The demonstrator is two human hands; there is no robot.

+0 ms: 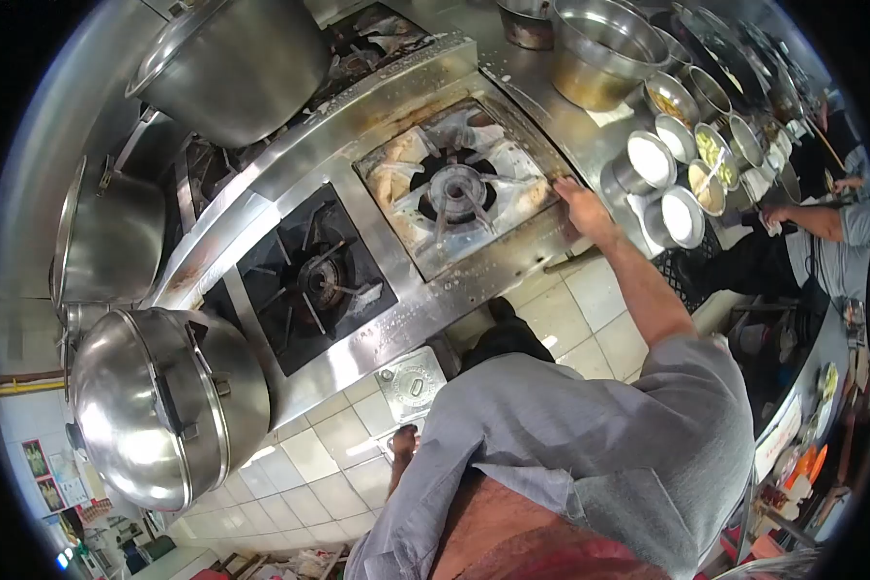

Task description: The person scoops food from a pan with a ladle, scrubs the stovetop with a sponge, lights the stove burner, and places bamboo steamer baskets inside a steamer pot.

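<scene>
My right hand (582, 209) reaches forward and rests on the stove's right edge, beside the front burner (457, 191). Its fingers are stretched out over the metal rim, and I see nothing held in them. Low at my left side, my left hand (405, 444) is curled closed. A small pale bit shows at its fingers, too small to name. Just ahead of that hand is a metal plate (412, 385) with an oval mark, low near the tiled floor. A second, darker burner (321, 278) lies left of the front one. No flame shows on either burner.
A large domed steel pot (169, 411) stands at the left, with big pots (232, 72) behind the stove. On the right counter are a deep steel pot (604, 53) and several bowls, some with white contents (651, 159). Another person (826, 227) stands at the far right.
</scene>
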